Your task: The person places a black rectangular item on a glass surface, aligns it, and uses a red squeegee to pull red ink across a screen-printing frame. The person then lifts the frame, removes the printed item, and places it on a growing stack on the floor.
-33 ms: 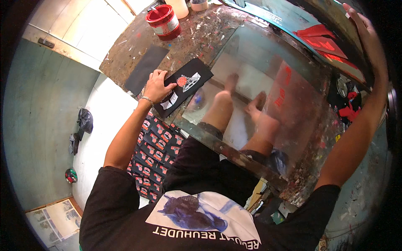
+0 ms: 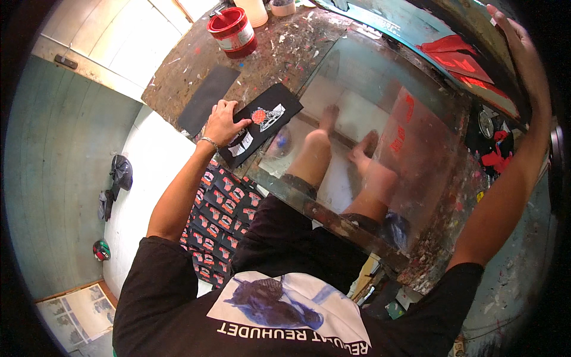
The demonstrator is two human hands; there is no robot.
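Note:
A black rectangular piece (image 2: 276, 101) with white-and-red prints lies on the stained table beside a glass panel (image 2: 327, 83). My left hand (image 2: 227, 124) grips that piece at its left end, fingers bent over it and thumb on top. A plain dark sheet (image 2: 208, 92) lies just behind it. At the upper right, my right hand (image 2: 510, 33) is on the edge of a raised screen frame (image 2: 496, 65), fingers curled round it, partly in shadow. Red patches (image 2: 449, 56) show at the frame. A translucent sheet with red marks (image 2: 416, 154) covers the glass panel's right part.
A red pot (image 2: 231, 41), a cream container (image 2: 254, 13) and a small tub stand at the back. Rows of printed dark pieces (image 2: 217, 220) lie below the table's left edge. Dark and red clutter (image 2: 493, 157) sits right of the glass. My bare legs show through the glass.

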